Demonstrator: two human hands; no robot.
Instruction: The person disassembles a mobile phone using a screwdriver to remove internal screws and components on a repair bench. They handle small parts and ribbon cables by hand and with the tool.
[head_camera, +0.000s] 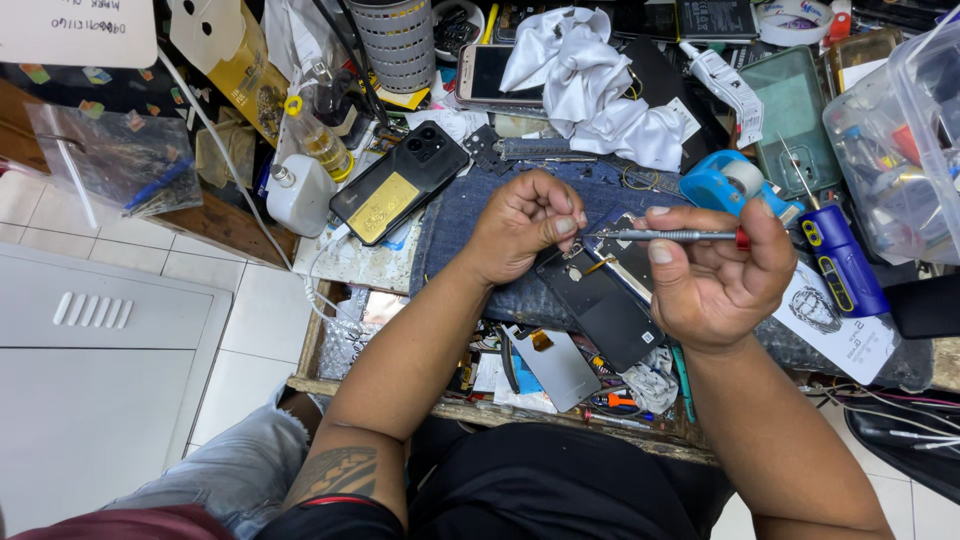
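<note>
Slim metal screwdriver (665, 236), grey knurled shaft, red cap at rear end, lies level between both hands, tip pointing left. Right hand (715, 275) grips handle end with thumb and fingers; left hand (520, 225), loosely fisted, pinches at tip. Beneath, dark opened phone (600, 300), back removed, lies slanted on blue denim mat (450, 225), flat on cluttered bench.

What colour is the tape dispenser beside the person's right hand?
Blue, holding a pale roll; the tape dispenser shows best in the head view.
</note>
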